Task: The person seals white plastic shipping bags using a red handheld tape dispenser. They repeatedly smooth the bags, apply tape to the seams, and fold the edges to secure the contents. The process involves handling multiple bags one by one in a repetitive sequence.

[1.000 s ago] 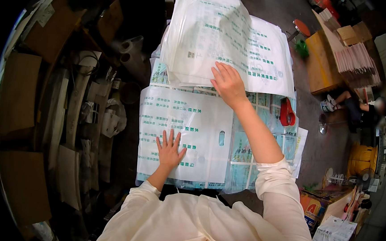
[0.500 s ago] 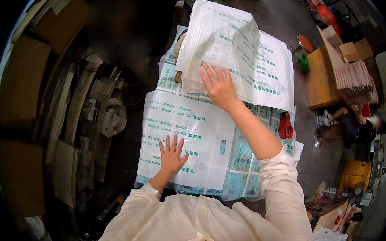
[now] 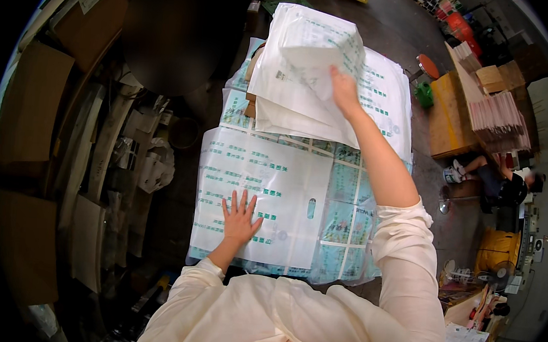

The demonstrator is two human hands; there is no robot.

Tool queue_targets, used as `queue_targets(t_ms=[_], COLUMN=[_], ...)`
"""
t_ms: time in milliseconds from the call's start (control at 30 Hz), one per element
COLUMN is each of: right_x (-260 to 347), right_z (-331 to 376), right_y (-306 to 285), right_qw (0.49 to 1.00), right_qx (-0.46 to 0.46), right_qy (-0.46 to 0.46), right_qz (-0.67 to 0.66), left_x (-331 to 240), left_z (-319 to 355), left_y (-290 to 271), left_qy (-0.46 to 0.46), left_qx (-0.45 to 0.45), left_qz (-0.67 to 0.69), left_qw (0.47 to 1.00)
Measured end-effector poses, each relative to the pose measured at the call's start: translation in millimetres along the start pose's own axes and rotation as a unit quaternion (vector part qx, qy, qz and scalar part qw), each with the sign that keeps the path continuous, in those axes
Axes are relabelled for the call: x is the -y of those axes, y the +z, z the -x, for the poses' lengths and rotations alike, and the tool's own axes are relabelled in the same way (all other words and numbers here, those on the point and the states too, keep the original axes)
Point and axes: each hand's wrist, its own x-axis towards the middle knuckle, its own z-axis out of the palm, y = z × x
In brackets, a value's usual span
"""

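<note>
My left hand (image 3: 240, 216) hasn't budged, fingers spread flat on the white printed bag (image 3: 256, 198) lying right under it on the desk (image 3: 347, 220). My right hand (image 3: 343, 90) has gone further out and higher since a second ago, gripping the top bag (image 3: 318, 44) and peeling it up off the stack (image 3: 329, 105). The lifted bag hides my fingertips and the stack's far edge.

- Single head-worn fisheye view, looking steeply down onto the work surface from close above.
- Forearms enter from the lower edge; straight edges bend toward the dark circular rim.
</note>
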Motion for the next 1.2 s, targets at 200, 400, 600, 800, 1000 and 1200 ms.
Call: queue_targets(t_ms=[200,400,600,800,1000,1200], right_x=[-14,-26,49,26,-69,-160], right_z=[-71,-22,149,293,416,477], right_y=[-112,-316,-422,-326,-158,-26], right_qw=[0.875,0.727,0.569,0.743,0.886,0.918], right_qx=[-0.461,-0.682,-0.641,-0.256,-0.049,0.104], right_qy=[0.071,0.012,-0.364,-0.482,-0.27,-0.204], right_qz=[-0.132,0.078,0.366,0.388,0.373,0.324], left_x=[-1,5,-8,4,-21,-41], left_z=[-1,2,-1,1,-6,-40], left_y=[4,0,7,7,0,-6], left_qy=[0.008,-0.003,0.012,0.027,0.039,0.224], left_qx=[-0.004,-0.016,-0.032,-0.045,0.007,0.08], left_qz=[-0.003,-0.022,-0.029,-0.081,-0.052,0.168], left_qw=[1.0,1.0,0.999,0.995,0.998,0.957])
